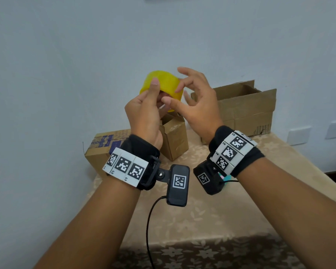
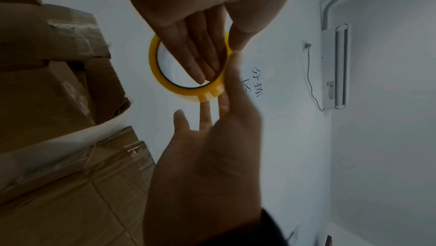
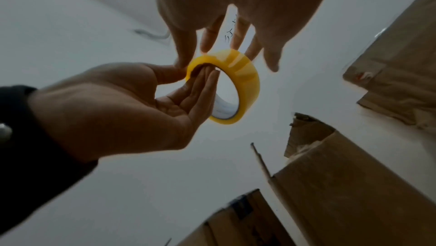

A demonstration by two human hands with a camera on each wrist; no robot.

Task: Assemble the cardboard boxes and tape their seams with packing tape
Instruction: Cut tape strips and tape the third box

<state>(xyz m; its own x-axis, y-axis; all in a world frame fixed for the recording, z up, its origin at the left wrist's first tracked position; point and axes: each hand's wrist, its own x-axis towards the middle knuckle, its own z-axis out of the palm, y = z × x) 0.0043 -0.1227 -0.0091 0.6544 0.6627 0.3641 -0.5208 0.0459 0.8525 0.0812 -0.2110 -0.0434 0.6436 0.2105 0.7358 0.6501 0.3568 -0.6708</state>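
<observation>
Both forearms reach in from the bottom of the head view, each wrist wrapped in a black band with square-patterned marker tiles. Between the raised hands sits the yellow roll of packing tape (image 1: 162,88), held in the air above the table (image 1: 211,216) and in front of the wall. The left hand (image 1: 144,111) holds it with straight fingers (image 3: 200,86) pushed through the core and the thumb pressed on the outer face. The right hand (image 1: 197,98) is spread, its fingers loose, with the index fingertip touching the roll's outer surface; whether it has caught a tape end cannot be told. Below the roll stands 1 small cardboard box (image 1: 176,139) with its top flaps up. A closed printed box (image 1: 101,150) lies just left of it, and a larger open box (image 1: 244,107) stands to the right against the wall.
</observation>
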